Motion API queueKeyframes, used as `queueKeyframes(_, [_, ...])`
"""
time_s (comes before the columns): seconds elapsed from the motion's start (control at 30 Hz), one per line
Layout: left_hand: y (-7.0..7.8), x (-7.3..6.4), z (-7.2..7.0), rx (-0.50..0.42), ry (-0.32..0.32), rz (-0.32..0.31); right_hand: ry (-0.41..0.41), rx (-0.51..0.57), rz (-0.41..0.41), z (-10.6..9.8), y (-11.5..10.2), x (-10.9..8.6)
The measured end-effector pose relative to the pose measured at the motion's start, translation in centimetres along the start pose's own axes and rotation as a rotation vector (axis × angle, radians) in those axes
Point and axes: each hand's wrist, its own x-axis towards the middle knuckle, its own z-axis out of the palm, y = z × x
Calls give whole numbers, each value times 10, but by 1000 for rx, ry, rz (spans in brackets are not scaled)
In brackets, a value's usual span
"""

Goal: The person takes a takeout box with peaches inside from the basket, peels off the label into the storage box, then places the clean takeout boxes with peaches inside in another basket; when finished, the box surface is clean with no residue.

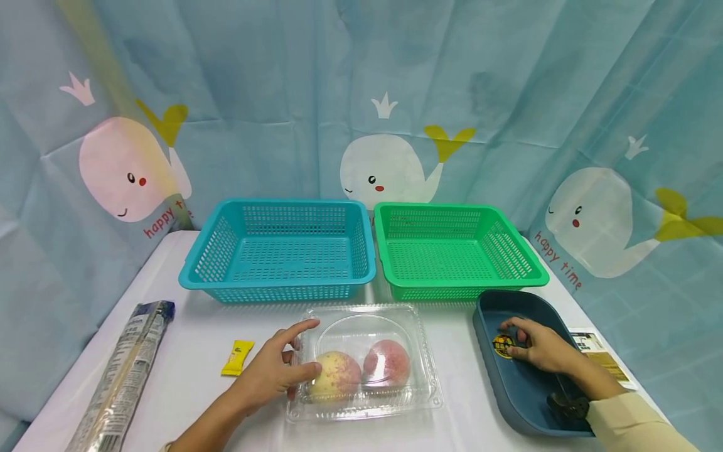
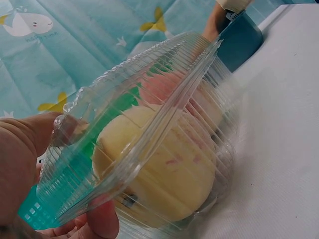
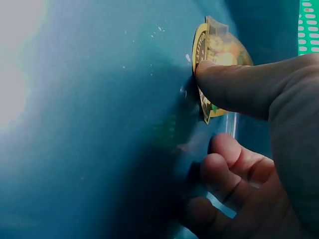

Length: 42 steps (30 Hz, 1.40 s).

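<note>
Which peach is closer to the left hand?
The mostly yellow peach in the clear plastic clamshell, beside the left hand; the pinkish-red peach lies farther right.

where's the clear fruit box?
Head view, lower centre: the clear fruit box sits between the left hand, which grips its left side, and the dark blue tray.

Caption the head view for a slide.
Left hand grips a clear box of two peaches; right hand holds a sticker in a blue tray.

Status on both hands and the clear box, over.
Left hand grips clear box, two peaches inside. Right hand pinches gold-black sticker in dark blue tray. Nothing seen blocking either hand.
</note>
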Motion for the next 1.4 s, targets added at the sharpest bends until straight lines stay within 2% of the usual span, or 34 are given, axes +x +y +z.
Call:
queueKeyframes(0.2, [0, -1, 0, 0, 1, -2, 77, -41, -81, 2, 3, -1])
queueKeyframes(0.37, [0, -1, 0, -8, -4, -4, 142, -26, -152, 4, 5, -2])
queueKeyframes(0.47, [0, -1, 0, -15, -7, -1, 135, 7, -181, 5, 6, -3])
queueKeyframes(0.57, [1, -1, 0, -17, -7, 2, 91, 19, -194, 5, 6, -3])
queueKeyframes(0.7, [1, -1, 0, -15, -4, -1, 52, -1, -181, 4, 7, -3])
queueKeyframes(1.0, [-1, -1, 0, -11, -2, -6, -46, -55, -78, -1, 4, -2])
queueKeyframes(1.2, [-1, 0, 1, -17, -7, -1, -65, -90, -31, -4, 5, -4])
queueKeyframes(1.3, [-1, 0, 1, -12, -6, -1, -71, -75, -25, -5, 6, -5])
queueKeyframes(1.4, [0, 0, 0, -5, -1, -2, -79, -46, -57, -4, 7, -4])
